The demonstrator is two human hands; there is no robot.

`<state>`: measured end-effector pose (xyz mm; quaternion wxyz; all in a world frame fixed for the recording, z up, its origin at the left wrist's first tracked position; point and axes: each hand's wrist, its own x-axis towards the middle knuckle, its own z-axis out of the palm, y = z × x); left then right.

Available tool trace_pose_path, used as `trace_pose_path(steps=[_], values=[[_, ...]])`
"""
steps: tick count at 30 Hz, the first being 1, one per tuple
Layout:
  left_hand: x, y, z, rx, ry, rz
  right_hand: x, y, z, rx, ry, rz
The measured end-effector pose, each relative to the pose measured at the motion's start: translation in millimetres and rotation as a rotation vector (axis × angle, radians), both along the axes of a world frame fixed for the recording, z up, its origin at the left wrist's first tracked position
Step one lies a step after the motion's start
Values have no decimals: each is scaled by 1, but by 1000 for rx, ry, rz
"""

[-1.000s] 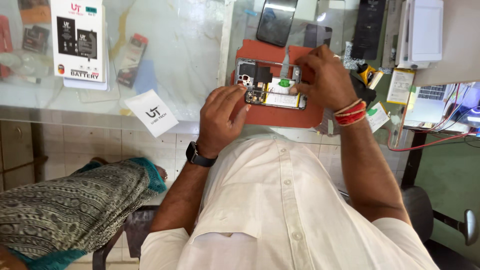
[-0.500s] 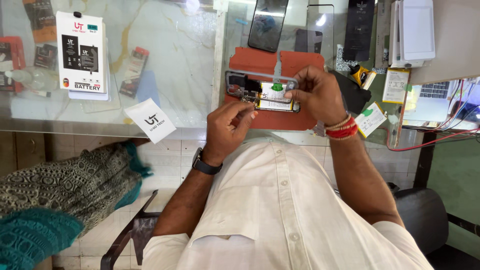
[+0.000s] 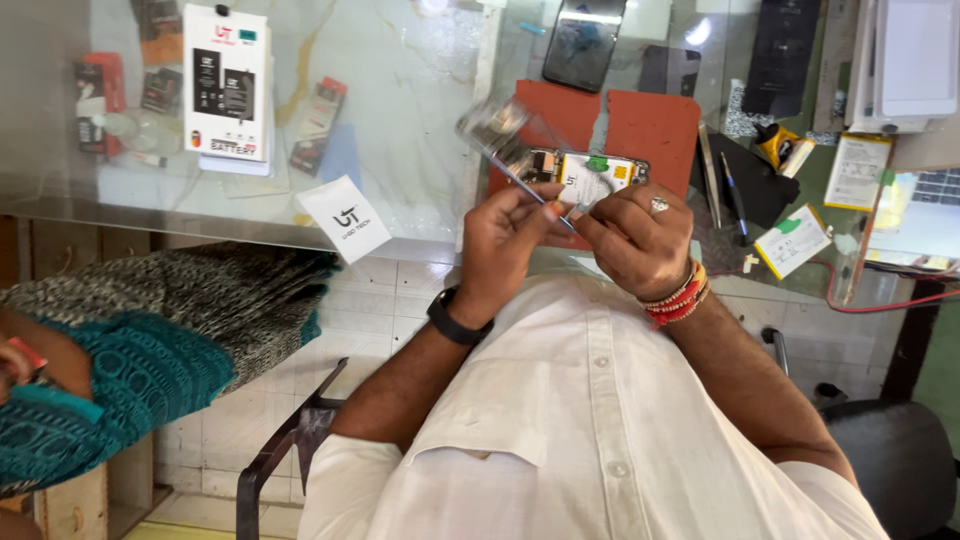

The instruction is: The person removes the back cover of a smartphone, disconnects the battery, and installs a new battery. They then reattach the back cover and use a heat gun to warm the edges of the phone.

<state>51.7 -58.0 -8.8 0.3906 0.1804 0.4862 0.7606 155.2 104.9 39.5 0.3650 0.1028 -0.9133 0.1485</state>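
In the head view, the opened phone [image 3: 590,178] lies on the red mat [image 3: 650,125] on the table [image 3: 400,90], just beyond both hands, its long axis running left to right. The left hand [image 3: 510,240] pinches a thin tool [image 3: 520,175] that slants up-left, its tip blurred. The right hand [image 3: 635,240], equally near, pinches the tool's lower end.

hands [image 3: 570,235] lifted, seemingly raising tweezers [image 3: 525,180].
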Motion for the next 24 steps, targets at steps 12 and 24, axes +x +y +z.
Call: trace_pose_path(steps=[12, 24], values=[[-22, 34, 0, 53, -75, 44, 13, -13, -9, -720, -33, -352], [-16, 32, 5, 16, 161, 71, 0, -2, -27, -1373, -300, -207]])
